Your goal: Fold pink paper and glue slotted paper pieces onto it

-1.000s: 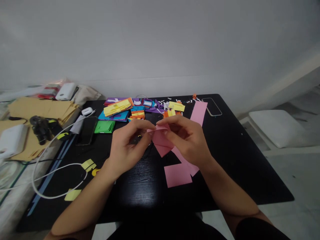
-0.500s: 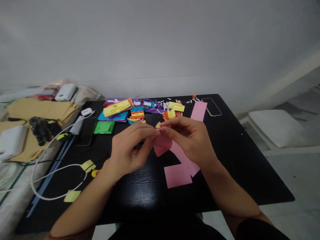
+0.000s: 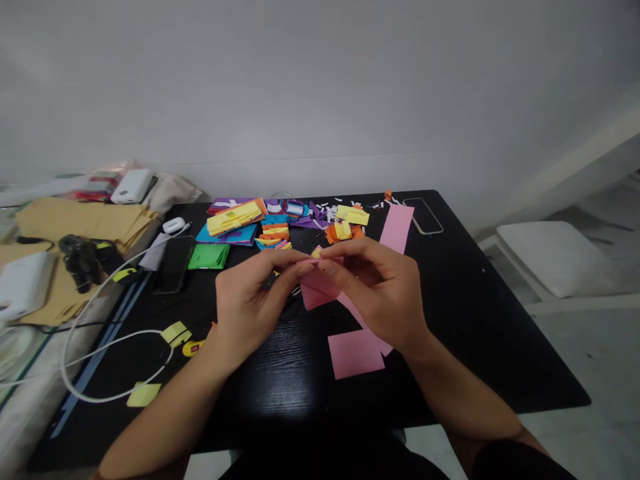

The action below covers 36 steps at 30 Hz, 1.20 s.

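Between my two hands hangs a piece of pink paper, pinched along its top edge. My left hand grips the left end of that edge between thumb and fingers. At the right end, my right hand pinches the same edge, its thumb on the near side. More pink paper lies on the table beneath: a rectangular pink piece below my right hand and a pink strip beyond it. Just past my fingertips a small yellow bit shows, partly hidden.
Folded papers lie at the back of the black table: yellow bundle, green stack, orange and yellow pieces, white scraps. A phone and looped white cable are left; another phone is back right.
My left fingers and thumb have closed together on the pink paper's top edge, the thumb moving up. The paper has shifted slightly left. My right hand stays nearly in place.
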Tool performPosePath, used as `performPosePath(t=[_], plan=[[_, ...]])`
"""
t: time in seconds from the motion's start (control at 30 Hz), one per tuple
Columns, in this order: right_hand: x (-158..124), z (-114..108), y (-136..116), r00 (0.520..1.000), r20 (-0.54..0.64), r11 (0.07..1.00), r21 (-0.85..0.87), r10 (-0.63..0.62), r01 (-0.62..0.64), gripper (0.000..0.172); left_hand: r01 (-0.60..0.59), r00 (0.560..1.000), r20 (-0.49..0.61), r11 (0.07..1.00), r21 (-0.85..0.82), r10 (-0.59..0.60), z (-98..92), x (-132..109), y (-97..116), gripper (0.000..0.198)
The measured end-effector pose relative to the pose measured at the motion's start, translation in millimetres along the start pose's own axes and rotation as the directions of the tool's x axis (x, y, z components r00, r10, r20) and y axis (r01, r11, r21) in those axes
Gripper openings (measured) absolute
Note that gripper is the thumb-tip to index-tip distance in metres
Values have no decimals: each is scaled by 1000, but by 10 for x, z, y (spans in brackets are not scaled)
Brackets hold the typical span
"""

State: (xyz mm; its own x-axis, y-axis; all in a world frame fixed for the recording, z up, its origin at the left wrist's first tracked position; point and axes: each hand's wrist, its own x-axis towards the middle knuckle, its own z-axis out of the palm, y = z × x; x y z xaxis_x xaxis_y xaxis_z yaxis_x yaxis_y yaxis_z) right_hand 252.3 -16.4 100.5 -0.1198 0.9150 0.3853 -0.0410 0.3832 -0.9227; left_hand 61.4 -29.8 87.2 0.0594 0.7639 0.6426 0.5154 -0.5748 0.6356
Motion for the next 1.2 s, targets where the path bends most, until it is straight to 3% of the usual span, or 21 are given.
performPosePath(t=[0.17,0.43,0.83,1.2], plan=[[23,-12,6,999,47,1000,17,-5,4,13,1,1000,7,999,-37,-1,8,6,14,9],[34,5,4,1000,20,997,68,24,-25,12,131,991,49,968,-213,-123,43,22,41,7],[53,-13,33,999,30,1000,-27,16,-15,5,161,987,57,972,-170,-153,43,13,60,7],[18,2,60,999,18,995,-88,-51,52,5,69,997,38,995,-65,-67,42,34,65,10]])
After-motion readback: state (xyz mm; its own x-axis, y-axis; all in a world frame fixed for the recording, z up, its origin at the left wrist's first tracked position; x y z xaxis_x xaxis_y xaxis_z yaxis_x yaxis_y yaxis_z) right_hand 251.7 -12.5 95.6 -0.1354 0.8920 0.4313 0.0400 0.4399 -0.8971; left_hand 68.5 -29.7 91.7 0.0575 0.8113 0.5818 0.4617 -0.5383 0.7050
